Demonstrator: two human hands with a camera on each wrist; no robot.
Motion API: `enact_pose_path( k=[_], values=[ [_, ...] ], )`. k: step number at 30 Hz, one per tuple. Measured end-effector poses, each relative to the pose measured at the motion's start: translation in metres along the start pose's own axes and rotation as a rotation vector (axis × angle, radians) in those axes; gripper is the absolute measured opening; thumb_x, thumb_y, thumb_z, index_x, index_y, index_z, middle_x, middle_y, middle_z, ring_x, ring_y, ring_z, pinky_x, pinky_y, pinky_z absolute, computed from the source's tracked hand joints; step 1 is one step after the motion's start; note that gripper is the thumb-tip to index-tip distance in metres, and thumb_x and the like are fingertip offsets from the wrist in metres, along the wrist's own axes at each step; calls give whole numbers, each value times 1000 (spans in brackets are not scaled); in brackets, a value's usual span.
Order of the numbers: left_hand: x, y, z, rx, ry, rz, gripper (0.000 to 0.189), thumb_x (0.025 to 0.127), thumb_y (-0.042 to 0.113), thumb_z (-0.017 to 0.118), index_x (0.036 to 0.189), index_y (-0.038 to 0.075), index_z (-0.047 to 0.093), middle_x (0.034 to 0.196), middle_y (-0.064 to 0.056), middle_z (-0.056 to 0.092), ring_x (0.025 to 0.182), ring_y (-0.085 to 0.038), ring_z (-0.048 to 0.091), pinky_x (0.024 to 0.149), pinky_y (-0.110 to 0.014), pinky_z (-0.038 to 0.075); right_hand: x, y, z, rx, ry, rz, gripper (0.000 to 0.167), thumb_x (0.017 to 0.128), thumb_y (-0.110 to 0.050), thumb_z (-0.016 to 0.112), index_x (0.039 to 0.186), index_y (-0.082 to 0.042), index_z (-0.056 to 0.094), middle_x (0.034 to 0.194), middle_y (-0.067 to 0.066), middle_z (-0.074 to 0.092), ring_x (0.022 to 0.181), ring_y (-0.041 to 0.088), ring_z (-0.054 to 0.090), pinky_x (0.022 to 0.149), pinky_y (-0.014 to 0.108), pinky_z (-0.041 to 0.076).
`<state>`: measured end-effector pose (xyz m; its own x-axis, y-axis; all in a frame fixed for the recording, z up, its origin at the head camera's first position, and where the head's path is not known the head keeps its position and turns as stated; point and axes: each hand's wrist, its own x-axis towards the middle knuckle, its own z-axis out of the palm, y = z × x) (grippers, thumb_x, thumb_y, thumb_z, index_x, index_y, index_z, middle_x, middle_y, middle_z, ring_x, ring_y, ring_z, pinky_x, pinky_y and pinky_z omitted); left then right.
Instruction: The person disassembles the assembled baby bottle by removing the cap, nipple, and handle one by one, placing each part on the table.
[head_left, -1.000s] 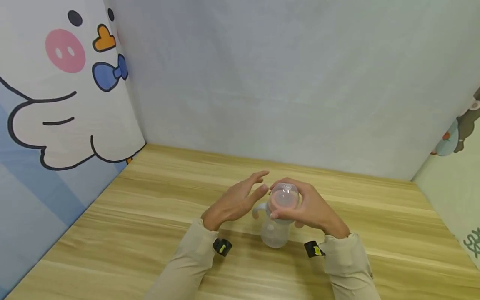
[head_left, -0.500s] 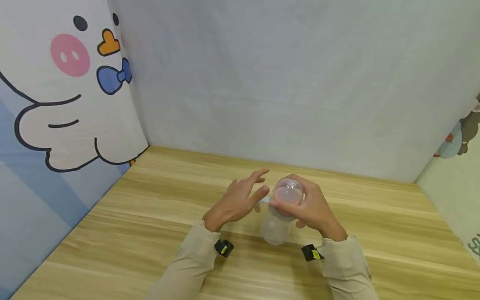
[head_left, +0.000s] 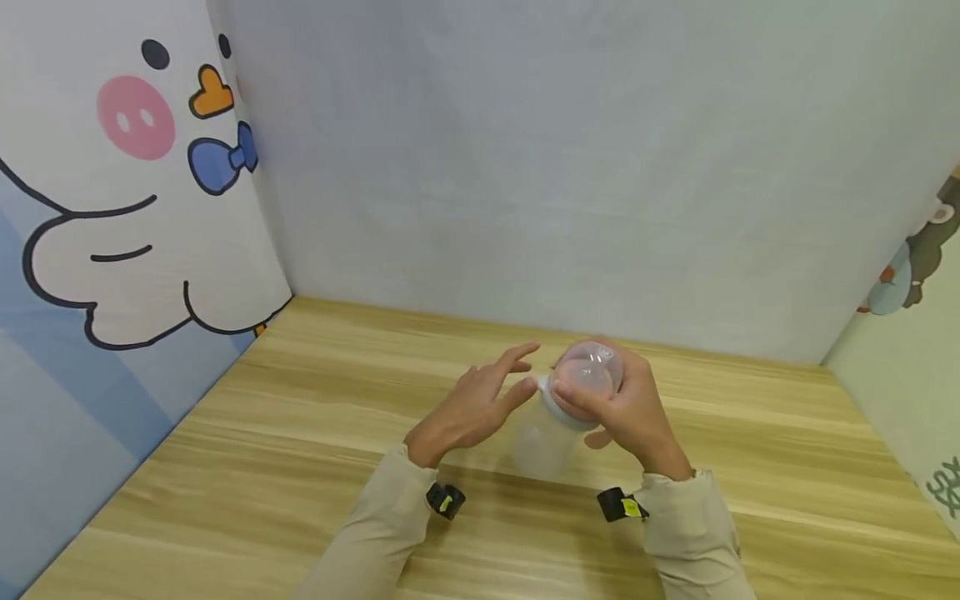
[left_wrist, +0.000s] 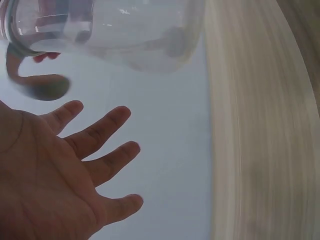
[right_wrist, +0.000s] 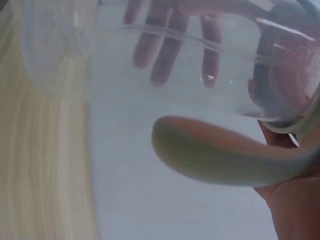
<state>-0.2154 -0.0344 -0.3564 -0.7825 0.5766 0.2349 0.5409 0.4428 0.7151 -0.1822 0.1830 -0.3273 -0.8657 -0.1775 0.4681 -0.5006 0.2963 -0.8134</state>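
A clear baby bottle with a domed see-through cap and a pale collar stands tilted, its top leaning to the right in the head view. My right hand grips it around the cap and collar. Just left of the bottle, my left hand has its fingers spread; whether its thumb touches the collar I cannot tell. A curved handle juts from the collar in the left wrist view. Another handle fills the lower part of the right wrist view.
Beneath the hands is a wood-grain table. A plain pale wall rises at its back edge, with a cartoon-printed panel at the left and a pale green one at the right. Each wrist wears a black band.
My right hand has moved the bottle's top up and to the right, so it leans more. My left hand has stayed nearly in place with its fingers spread.
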Motion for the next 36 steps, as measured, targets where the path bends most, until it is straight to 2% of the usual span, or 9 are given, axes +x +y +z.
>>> enact_pose_path(
  k=[4,8,11,15,19,24,28,33,36],
  values=[
    [2,1,-1,-39,-16,36,105,85,91,10,161,20,22,152,-15,52,144,-34,46,120,-71,11,2,-5,-2,96,38,-75,17,85,-5,72,102,-3,69,96,-8,73,85,12,66,73,27,56],
    [2,1,0,-39,-35,42,107,83,92,10,161,19,21,149,-13,56,140,-33,51,120,-71,14,1,-8,-4,179,48,-95,15,86,-4,70,101,-4,68,98,-6,74,86,12,66,72,26,56],
    [2,0,2,-42,-55,42,108,82,93,11,161,20,22,141,-13,61,127,-31,62,117,-61,32,0,-9,-4,206,57,-91,14,87,-4,69,101,-4,68,98,-5,74,86,13,66,73,27,56],
    [3,1,4,-101,-95,90,109,83,92,16,161,17,20,147,-13,57,129,-29,60,105,-50,49,0,-12,-5,231,77,-87,13,87,-4,68,100,-5,69,96,-4,75,86,13,67,74,26,56],
    [3,1,6,-173,-141,115,101,87,88,21,161,19,21,160,-9,41,143,-30,47,111,-51,45,0,-14,-4,274,74,-101,13,87,-4,67,99,-5,69,94,-3,75,85,14,70,74,27,57],
    [-4,1,10,-171,-231,55,108,83,92,18,161,18,21,163,-10,33,141,-29,47,113,-46,43,-2,-17,0,308,40,-134,14,87,-2,66,101,-4,69,96,-3,75,89,16,72,77,26,57],
    [-2,3,12,-195,-265,69,116,78,97,19,160,15,21,153,-14,43,128,-26,55,106,-36,48,-2,-20,1,303,51,-161,15,86,-1,67,102,-3,68,97,-3,75,91,15,70,80,25,56],
    [2,8,13,-281,-237,127,110,79,94,31,149,9,37,139,-14,51,119,-18,54,101,-29,47,-1,-23,0,315,51,-169,16,86,-3,67,102,-5,69,96,-4,74,91,14,71,80,24,57],
    [3,9,14,-344,-251,145,107,80,91,39,142,5,42,129,-19,57,107,-13,60,95,-28,51,-1,-23,0,319,45,-163,17,85,-4,66,102,-7,69,95,-5,75,91,13,71,80,23,57]
  ],
)
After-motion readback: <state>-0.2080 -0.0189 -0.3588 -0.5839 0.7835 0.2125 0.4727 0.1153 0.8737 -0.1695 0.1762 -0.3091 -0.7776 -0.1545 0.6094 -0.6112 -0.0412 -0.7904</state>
